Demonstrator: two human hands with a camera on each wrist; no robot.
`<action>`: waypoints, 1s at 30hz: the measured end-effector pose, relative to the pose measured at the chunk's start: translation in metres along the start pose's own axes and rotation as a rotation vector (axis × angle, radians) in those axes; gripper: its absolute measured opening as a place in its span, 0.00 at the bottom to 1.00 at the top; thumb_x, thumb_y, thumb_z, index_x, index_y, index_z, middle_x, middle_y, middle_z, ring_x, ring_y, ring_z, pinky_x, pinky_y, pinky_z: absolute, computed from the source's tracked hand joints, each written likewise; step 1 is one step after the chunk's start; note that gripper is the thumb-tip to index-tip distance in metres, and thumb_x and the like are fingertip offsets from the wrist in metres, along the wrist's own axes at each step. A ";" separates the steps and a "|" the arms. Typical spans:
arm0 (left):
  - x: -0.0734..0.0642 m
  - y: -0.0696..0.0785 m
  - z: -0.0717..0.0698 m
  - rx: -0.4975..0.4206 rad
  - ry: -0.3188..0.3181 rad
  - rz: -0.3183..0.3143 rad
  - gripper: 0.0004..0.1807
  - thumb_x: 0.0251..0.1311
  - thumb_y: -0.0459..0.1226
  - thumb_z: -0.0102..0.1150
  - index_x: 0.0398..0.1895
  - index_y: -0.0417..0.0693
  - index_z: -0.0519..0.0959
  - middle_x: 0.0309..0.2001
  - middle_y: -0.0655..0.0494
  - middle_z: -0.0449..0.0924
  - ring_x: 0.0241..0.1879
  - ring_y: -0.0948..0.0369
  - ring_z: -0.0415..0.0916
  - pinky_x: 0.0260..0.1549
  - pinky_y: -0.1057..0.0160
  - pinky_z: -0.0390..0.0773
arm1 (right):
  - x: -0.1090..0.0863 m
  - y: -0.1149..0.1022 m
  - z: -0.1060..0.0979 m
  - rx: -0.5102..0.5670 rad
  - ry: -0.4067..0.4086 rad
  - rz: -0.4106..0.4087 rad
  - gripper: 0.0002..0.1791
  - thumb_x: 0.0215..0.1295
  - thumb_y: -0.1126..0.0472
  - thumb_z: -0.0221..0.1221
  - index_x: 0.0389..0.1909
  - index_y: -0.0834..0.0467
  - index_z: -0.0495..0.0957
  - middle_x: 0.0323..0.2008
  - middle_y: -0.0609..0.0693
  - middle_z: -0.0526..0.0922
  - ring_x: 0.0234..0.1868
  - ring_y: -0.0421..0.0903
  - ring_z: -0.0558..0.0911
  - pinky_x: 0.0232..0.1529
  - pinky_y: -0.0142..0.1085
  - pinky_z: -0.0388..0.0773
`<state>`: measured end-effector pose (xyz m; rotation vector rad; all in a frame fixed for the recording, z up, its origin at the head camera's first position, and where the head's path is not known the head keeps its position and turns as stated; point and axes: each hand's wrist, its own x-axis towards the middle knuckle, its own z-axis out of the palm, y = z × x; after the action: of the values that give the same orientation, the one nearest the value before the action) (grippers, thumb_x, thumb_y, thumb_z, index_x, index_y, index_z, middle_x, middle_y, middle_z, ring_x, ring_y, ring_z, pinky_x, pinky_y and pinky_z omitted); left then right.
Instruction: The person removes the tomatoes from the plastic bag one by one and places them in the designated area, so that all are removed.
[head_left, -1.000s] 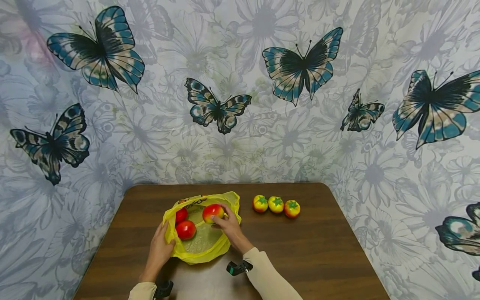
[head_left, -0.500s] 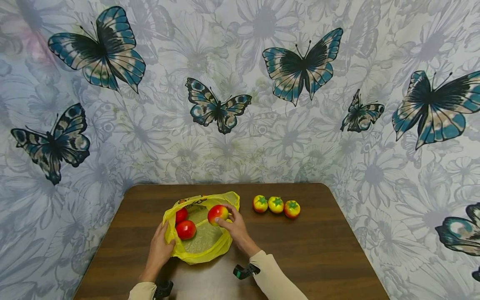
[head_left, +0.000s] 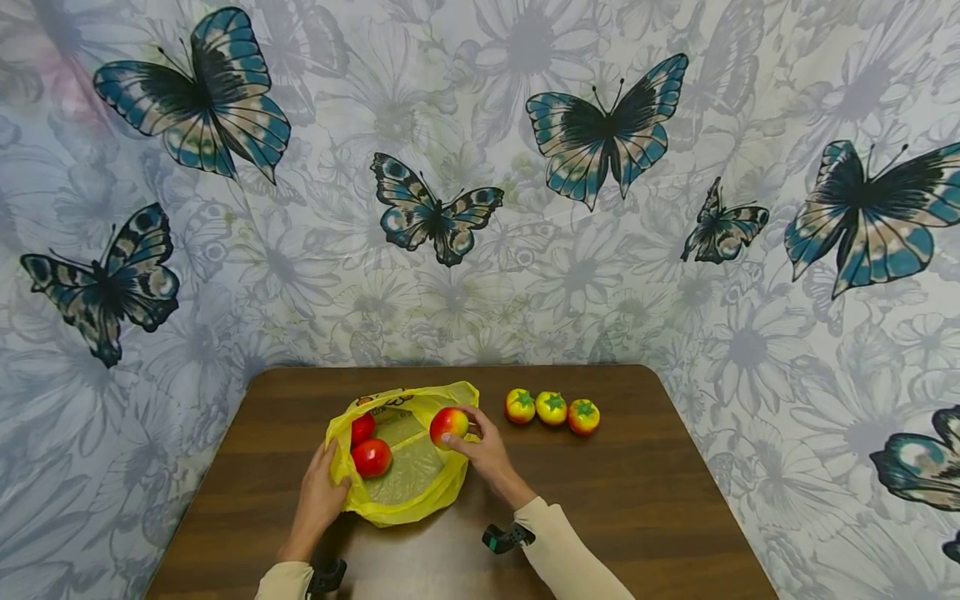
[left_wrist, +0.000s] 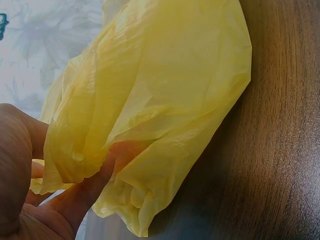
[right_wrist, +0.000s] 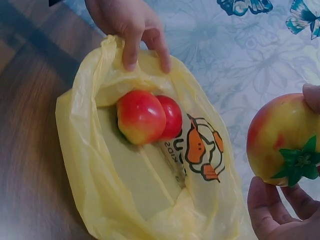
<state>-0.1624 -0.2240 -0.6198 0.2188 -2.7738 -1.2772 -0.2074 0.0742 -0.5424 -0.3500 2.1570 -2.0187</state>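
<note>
A yellow plastic bag [head_left: 416,508] lies with its mouth spread wide on the table. My left hand [head_left: 321,497] grips its left rim, and folds of plastic bunch between thumb and fingers [left_wrist: 82,197] in the left wrist view. Inside the bag, at the left, are two red tomatoes, one in front [head_left: 372,458] and one partly hidden behind [head_left: 363,428]. Over the bag's right rim, my right hand [head_left: 483,450] holds a red-and-yellow tomato [head_left: 448,427] between thumb and fingers. Its green star-shaped leafy top [right_wrist: 301,162] shows in the right wrist view.
Right of the bag, three yellow-red tomatoes [head_left: 552,408] stand in a row with green tops up. The brown wooden table [head_left: 637,500] ends at a wall [head_left: 450,317] patterned with flowers and butterflies. Dark bands circle both wrists.
My right hand has moved right with the tomato, from over the bag's opening to its right rim. The left hand and the two tomatoes in the bag stay put.
</note>
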 end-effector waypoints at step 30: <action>0.000 -0.002 0.001 -0.008 0.012 -0.001 0.42 0.55 0.26 0.57 0.74 0.30 0.54 0.74 0.30 0.49 0.70 0.33 0.55 0.68 0.35 0.56 | -0.019 0.030 -0.043 -0.089 0.151 0.075 0.30 0.61 0.59 0.66 0.63 0.58 0.70 0.58 0.61 0.77 0.54 0.54 0.77 0.54 0.39 0.77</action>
<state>-0.1626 -0.2245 -0.6219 0.2258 -2.7587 -1.2823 -0.2026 0.1221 -0.5701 -0.1289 2.3170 -1.9713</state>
